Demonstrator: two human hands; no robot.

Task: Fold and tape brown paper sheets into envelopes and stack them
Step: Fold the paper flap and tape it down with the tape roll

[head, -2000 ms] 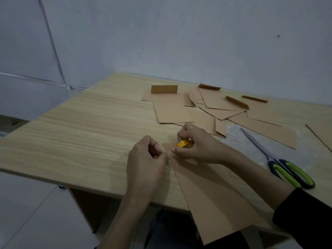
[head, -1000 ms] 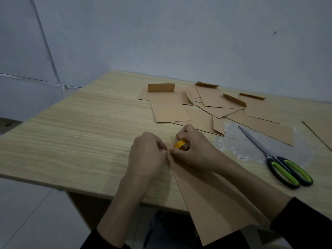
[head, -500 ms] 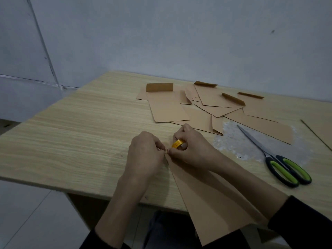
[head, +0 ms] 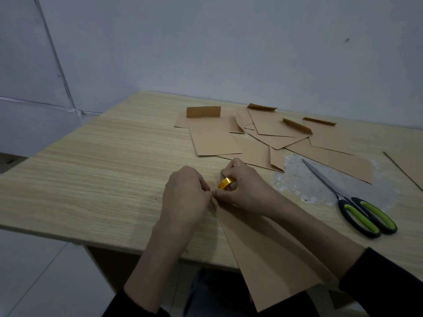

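Note:
A folded brown paper sheet (head: pixel 270 255) lies on the wooden table (head: pixel 96 179) and hangs over its near edge. My right hand (head: pixel 242 186) grips a small yellow tape roll (head: pixel 225 183) at the sheet's far corner. My left hand (head: pixel 185 195) has curled fingers that meet the right thumb at that corner, pinching something too small to make out, likely the tape end. Several finished brown envelopes (head: pixel 215 138) lie spread across the far side of the table.
Scissors (head: pixel 357 204) with green and black handles lie to the right of my hands, on a whitish scuffed patch (head: pixel 295 179) of the tabletop. Another brown sheet's edge (head: pixel 402 170) shows at the far right. A grey wall stands behind the table.
My left hand has moved right and closed in until its fingertips meet my right thumb at the sheet's corner. The right hand with the tape roll has stayed in place.

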